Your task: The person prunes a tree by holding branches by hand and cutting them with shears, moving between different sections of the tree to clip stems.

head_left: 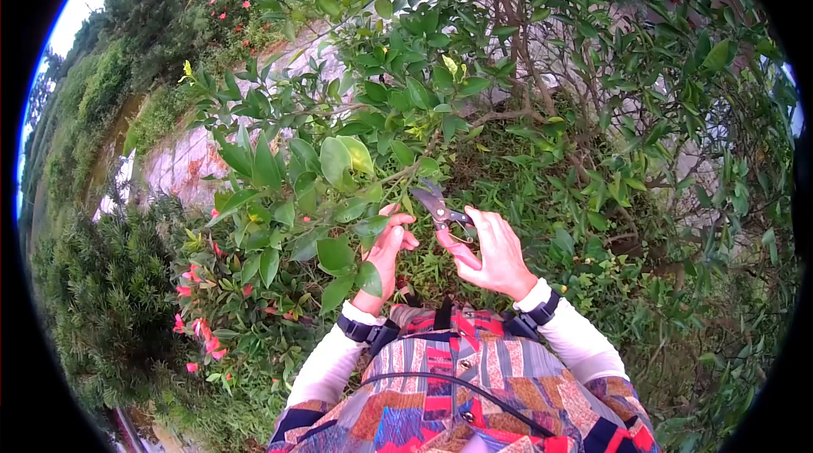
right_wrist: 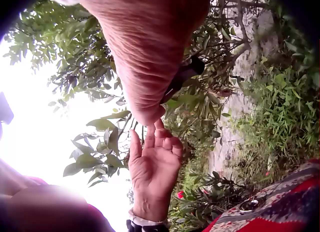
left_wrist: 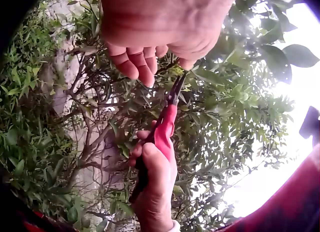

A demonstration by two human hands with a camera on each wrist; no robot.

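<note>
My right hand (head_left: 498, 254) grips pruning shears (head_left: 441, 214) by their handles, one red-sided, with the dark blades pointing up toward the leafy branch (head_left: 405, 172). In the left wrist view the shears (left_wrist: 170, 109) stand upright, blade tips just below my left hand (left_wrist: 162, 26). Seen from the head, my left hand (head_left: 389, 254) is beside the branch, left of the blades, amid broad green leaves (head_left: 337, 256). Its palm and loosely bent fingers show in the right wrist view, where the back of my right hand (right_wrist: 150, 56) hides most of the shears.
A shrubby tree with thin woody limbs (head_left: 517, 114) spreads ahead and to the right. Red flowers (head_left: 203, 330) grow on a bush at lower left. Behind the foliage lies pale ground (head_left: 182, 165), with green undergrowth (head_left: 500, 174) below the branches.
</note>
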